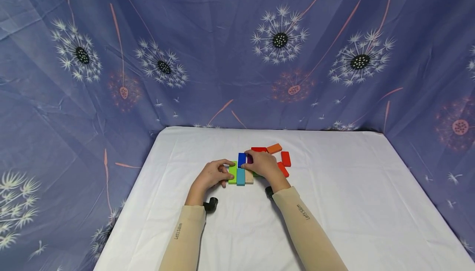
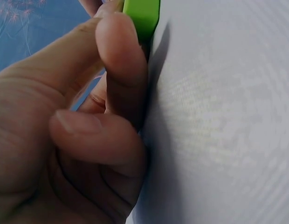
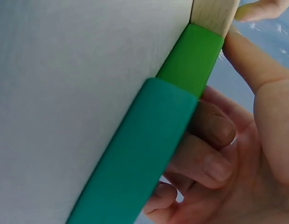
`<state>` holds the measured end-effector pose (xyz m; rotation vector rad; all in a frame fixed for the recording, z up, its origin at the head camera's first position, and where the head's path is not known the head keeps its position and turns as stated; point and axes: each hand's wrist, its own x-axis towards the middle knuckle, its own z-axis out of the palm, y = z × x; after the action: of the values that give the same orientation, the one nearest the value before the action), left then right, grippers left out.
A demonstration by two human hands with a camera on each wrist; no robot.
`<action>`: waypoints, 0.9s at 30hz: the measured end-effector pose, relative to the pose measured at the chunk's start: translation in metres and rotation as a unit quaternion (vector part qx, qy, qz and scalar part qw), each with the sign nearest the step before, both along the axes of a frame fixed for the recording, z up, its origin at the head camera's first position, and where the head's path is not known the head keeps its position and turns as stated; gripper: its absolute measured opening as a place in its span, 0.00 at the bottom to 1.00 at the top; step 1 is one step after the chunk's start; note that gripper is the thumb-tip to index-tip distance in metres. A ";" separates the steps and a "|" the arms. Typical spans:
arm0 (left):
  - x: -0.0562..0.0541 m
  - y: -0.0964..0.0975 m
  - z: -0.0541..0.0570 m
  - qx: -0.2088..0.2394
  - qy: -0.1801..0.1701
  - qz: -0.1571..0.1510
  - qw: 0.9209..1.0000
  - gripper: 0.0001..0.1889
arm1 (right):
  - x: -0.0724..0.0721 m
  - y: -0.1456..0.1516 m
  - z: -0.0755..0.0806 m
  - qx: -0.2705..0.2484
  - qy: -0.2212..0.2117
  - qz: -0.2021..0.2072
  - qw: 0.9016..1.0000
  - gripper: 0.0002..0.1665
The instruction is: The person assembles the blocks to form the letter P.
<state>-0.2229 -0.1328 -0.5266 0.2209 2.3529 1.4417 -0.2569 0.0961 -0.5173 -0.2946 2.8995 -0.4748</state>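
In the head view my left hand (image 1: 213,174) has its thumb and index finger on a light green block (image 1: 233,173) at the left end of a small group. My right hand (image 1: 262,163) holds a purple block (image 1: 250,159) between thumb and index finger, mostly hidden under the hand. Its thumb tip overlaps a blue block (image 1: 242,159). Below the blue one lie a light blue block (image 1: 241,177) and a plain wood block (image 1: 249,177). The right wrist view has a green block (image 3: 191,60) and a teal block (image 3: 135,149) beside the curled fingers.
Beyond the right hand lie a red block (image 1: 258,149), an orange block (image 1: 274,148) and two more red blocks, one a red block (image 1: 285,159) farthest right. All rest on a white cloth-covered table (image 1: 341,188). A patterned curtain (image 1: 222,48) hangs behind it.
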 end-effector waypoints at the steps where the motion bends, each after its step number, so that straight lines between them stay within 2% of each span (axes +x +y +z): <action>1: 0.000 0.000 0.000 -0.002 0.000 0.000 1.000 0.24 | 0.000 0.000 0.000 -0.001 0.000 -0.001 1.000 0.43; 20: 0.000 0.000 -0.003 -0.015 0.003 0.000 1.000 0.23 | -0.004 0.004 -0.006 -0.050 0.027 0.002 0.998 0.40; 27: 0.001 0.000 -0.003 -0.021 0.008 0.004 1.000 0.23 | -0.009 0.006 -0.008 -0.088 0.021 -0.023 0.996 0.41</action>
<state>-0.2222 -0.1331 -0.5292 0.2130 2.3955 1.3977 -0.2662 0.1017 -0.5254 -0.2676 2.9150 -0.7428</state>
